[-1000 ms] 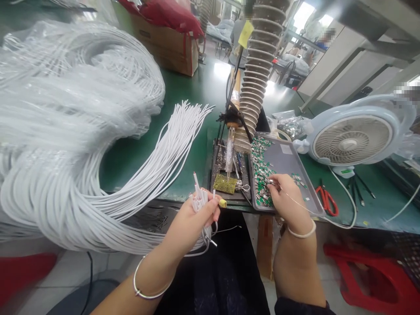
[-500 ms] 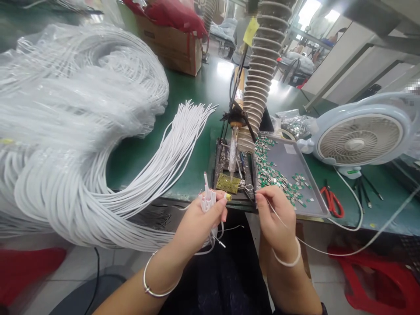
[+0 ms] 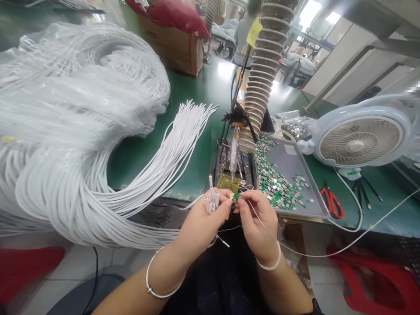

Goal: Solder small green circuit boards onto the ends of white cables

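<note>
Green bench [image 3: 197, 100] runs across the view, heaped on the left with coils of white cable [image 3: 82, 131]. At its near edge a soldering iron [image 3: 234, 151] stands tip-down in its holder, with a tray [image 3: 295, 162] of little green pieces [image 3: 275, 186] beside it. A fan [image 3: 359, 140] and red cutters [image 3: 333, 202] sit further right.

Just below the bench edge, over the lap, the two hands meet. The left hand [image 3: 200, 223] is closed round a bunch of cable ends [image 3: 210, 202], which stick up out of the fist. Its thumb and forefinger reach across to a small green board [image 3: 235, 197]. The right hand [image 3: 256, 218] has its fingertips pinched tight on that same board, and a thin wire [image 3: 295, 249] trails from it out to the right.

Risks, as I judge them:
- The board is tiny and held only at the fingertips, so a slight slackening could drop it.
- The trailing thin wire could snag on the bench edge and jerk the pinch.
- The iron's tip sits just beyond the knuckles and, if hot, could burn a finger.
- The bunch could slide in the fist, leaving its ends uneven
</note>
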